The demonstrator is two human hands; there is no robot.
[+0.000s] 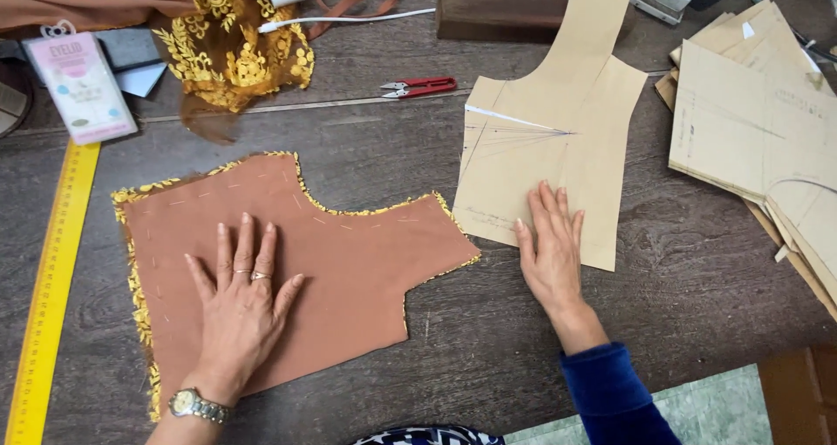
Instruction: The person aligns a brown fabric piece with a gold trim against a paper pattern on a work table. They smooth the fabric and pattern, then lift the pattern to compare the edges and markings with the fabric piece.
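Fingers of left hand splayed flat on brown fabric piece, gripping nothing; right hand lay flat on paper pattern, fingers together. Red snips well apart on surface.

One package lay at the far left of the worktop. It was a flat rectangular card in clear plastic, pale pink with white, with a hanging hole on top. It was tilted a little.
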